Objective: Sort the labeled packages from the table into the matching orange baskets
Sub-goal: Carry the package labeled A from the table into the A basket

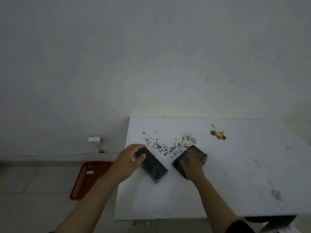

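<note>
Two dark, shiny wrapped packages lie on the white table (235, 174), angled toward each other in a V. My left hand (129, 158) grips the far end of the left package (154, 167), thumb on top and fingers round its far edge. My right hand (191, 166) lies over the near half of the right package (195, 153), fingers curled on its top. I cannot read any labels in the dim light. An orange basket (87, 179) stands on the floor left of the table, with a small white tag on its inner wall.
The table carries dark paint specks (161, 147) just behind the packages and a brown stain (218, 134) at the back right. A white wall rises behind. A white socket box (95, 138) with a cable sits low on the wall. A dark object (272, 221) shows below the table's near right corner.
</note>
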